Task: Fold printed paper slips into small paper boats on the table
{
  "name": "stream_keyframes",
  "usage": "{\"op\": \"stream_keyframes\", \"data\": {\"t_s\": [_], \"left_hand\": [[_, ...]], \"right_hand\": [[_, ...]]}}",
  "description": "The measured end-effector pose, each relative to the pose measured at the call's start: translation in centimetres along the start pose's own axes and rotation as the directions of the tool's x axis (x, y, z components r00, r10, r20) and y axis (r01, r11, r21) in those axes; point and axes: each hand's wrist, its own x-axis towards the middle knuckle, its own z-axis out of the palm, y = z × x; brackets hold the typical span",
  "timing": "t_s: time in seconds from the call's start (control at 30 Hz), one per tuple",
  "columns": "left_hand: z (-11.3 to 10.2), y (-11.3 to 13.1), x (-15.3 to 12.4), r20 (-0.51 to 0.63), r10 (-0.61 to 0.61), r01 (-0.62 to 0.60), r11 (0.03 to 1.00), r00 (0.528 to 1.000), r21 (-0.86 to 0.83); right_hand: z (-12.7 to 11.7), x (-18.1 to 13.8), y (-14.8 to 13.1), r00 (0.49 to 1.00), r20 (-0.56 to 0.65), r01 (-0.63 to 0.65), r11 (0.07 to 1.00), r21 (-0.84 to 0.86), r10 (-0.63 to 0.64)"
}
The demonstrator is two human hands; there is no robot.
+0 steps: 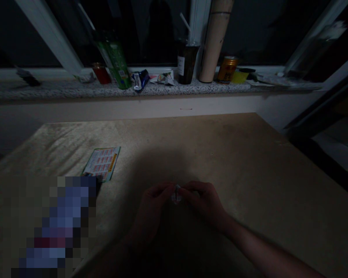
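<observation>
My left hand (152, 206) and my right hand (204, 200) meet over the tan board (234, 162), low in the middle of the view. Both pinch a small pale folded piece (176, 195) between their fingertips. The piece is tiny and dimly lit, so I cannot make out what it is. A printed card (102, 163) with red and green marks lies flat on the board to the left, beyond my left hand.
A speckled window ledge (60, 89) runs along the back with a green bottle (114, 60), a red can (101, 73), crumpled wrappers (140, 80), a dark cup with a straw (187, 63), a tall tube (216, 40) and a gold can (227, 69). A blurred patch covers the lower left.
</observation>
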Motion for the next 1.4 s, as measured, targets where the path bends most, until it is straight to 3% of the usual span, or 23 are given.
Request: {"op": "stream_keyframes", "data": {"t_s": [0.17,0.3,0.53,0.73,0.93,1.07,1.4], "left_hand": [[0.1,-0.1,-0.1,-0.001,-0.019,0.019,0.998,1.000,-0.055],[0.1,-0.3,-0.1,-0.080,-0.030,0.026,0.998,0.996,-0.048],[0.2,0.7,-0.4,-0.050,0.135,-0.126,0.979,0.990,0.161],[-0.1,0.4,-0.1,-0.084,0.237,-0.215,0.952,0.968,0.217],[-0.4,0.5,-0.4,0.041,0.297,-0.294,0.897,0.954,0.330],[-0.3,0.1,-0.7,0.130,0.346,-0.370,0.877,0.929,0.308],[0.3,0.0,-0.8,0.054,0.105,-0.114,0.971,0.993,0.209]], "right_hand": [[0.3,-0.1,0.2,0.999,-0.038,0.001,0.999,0.032,0.000],[0.5,0.1,0.6,0.991,-0.117,-0.052,0.997,0.051,0.057],[0.4,0.2,0.5,0.995,-0.069,-0.072,0.992,0.104,0.079],[0.3,0.2,0.6,0.990,-0.114,-0.067,0.994,0.092,0.077],[0.1,0.4,0.7,0.986,-0.143,-0.068,0.994,0.087,0.080],[0.1,0.4,0.6,0.982,-0.161,-0.080,0.989,0.123,0.099],[0.2,0.4,0.7,0.982,-0.136,-0.100,0.976,0.194,0.128]]}}
